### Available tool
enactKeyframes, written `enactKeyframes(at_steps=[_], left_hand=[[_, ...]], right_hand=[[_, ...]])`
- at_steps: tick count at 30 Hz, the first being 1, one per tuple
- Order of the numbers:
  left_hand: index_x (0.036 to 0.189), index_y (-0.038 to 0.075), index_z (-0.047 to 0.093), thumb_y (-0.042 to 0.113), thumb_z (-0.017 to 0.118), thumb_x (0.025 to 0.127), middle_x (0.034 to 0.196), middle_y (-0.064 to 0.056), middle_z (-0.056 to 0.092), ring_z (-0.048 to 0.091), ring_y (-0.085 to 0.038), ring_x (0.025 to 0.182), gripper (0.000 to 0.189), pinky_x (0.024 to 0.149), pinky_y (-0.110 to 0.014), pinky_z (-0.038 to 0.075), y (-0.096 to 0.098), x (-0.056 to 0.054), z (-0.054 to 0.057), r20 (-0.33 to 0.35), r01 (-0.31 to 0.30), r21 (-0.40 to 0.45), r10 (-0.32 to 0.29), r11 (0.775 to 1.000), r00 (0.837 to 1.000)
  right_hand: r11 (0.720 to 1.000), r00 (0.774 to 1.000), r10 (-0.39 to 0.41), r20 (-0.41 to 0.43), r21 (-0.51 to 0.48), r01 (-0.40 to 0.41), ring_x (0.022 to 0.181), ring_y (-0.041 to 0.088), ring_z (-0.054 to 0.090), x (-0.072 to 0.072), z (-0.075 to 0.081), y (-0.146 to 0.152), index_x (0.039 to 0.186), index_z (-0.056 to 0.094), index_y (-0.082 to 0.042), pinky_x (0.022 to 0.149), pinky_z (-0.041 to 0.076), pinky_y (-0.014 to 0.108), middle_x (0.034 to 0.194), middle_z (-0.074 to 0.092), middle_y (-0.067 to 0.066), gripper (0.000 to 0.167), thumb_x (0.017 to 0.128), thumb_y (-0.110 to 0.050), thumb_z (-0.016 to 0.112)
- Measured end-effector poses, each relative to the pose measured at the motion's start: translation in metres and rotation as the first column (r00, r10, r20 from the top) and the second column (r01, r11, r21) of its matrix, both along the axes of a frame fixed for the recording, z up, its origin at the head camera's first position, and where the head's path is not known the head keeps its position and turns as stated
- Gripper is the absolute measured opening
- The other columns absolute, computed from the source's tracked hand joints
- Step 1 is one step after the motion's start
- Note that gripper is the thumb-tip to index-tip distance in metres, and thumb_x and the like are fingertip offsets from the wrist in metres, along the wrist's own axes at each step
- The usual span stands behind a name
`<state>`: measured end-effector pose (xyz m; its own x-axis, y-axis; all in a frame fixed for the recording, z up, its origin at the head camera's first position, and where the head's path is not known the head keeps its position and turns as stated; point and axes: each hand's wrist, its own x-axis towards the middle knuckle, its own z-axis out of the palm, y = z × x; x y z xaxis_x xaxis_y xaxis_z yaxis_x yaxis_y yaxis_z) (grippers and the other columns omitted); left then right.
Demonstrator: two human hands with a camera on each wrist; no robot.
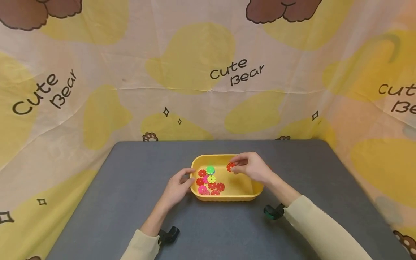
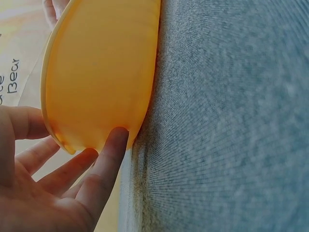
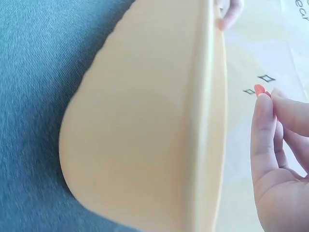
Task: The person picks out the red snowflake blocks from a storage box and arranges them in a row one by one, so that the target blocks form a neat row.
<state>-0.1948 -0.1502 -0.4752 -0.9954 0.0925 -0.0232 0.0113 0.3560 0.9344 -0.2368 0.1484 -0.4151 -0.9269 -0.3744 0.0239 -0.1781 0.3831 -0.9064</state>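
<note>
A yellow plastic tray (image 1: 242,186) stands on the grey table, with several notched flower-shaped discs gathered in its left half. Among them are red discs (image 1: 220,186), pink discs (image 1: 202,190), a green disc (image 1: 210,169) and a yellow disc (image 1: 211,179). My left hand (image 1: 177,187) holds the tray's left end; in the left wrist view its fingertips (image 2: 117,136) press the outer wall. Between thumb and fingertips, my right hand (image 1: 255,169) pinches a red notched disc (image 1: 229,167) above the tray's right half. The right wrist view shows that disc (image 3: 259,90) edge-on, over the rim.
A grey tabletop (image 1: 130,187) surrounds the tray. Behind it and along both sides hangs a printed cloth (image 1: 188,57) with "Cute Bear" lettering. Black wrist devices (image 1: 169,235) sit at both sleeve cuffs.
</note>
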Motion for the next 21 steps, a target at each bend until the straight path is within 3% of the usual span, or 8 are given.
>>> enactKeyframes(at_steps=[9, 17, 21], left_hand=[[0.133, 0.013, 0.063, 0.017, 0.065, 0.1, 0.136, -0.011, 0.059, 0.069, -0.025, 0.105, 0.034, 0.075, -0.037, 0.061, 0.0, 0.001, 0.002, 0.009, -0.012, -0.006, 0.012, 1.0, 1.0], [0.134, 0.012, 0.063, 0.016, 0.065, 0.1, 0.137, -0.011, 0.059, 0.068, -0.026, 0.106, 0.034, 0.076, -0.038, 0.061, 0.0, 0.002, 0.002, 0.015, -0.004, -0.001, 0.004, 1.0, 1.0], [0.134, 0.012, 0.062, 0.016, 0.065, 0.1, 0.137, -0.012, 0.058, 0.068, -0.026, 0.107, 0.035, 0.076, -0.038, 0.061, 0.0, 0.002, 0.001, 0.01, 0.003, 0.0, -0.003, 1.0, 1.0]], right_hand=[[0.998, 0.998, -0.063, 0.018, 0.006, 0.062, 0.086, 0.029, 0.072, -0.001, 0.011, 0.028, 0.116, 0.072, -0.001, 0.076, 0.059, 0.033, 0.096, 0.073, 0.01, 0.031, 0.089, -0.012, 0.079], [0.989, 0.989, -0.149, 0.012, 0.005, 0.149, 0.093, 0.036, 0.069, 0.0, 0.016, 0.055, 0.12, 0.072, -0.003, 0.068, 0.056, 0.031, 0.103, 0.074, 0.013, 0.035, 0.089, -0.018, 0.08], [0.984, 0.985, -0.172, 0.014, -0.046, 0.172, 0.094, 0.038, 0.07, -0.001, 0.014, 0.067, 0.123, 0.069, 0.001, 0.073, 0.059, 0.031, 0.11, 0.073, 0.018, 0.038, 0.09, -0.015, 0.079]])
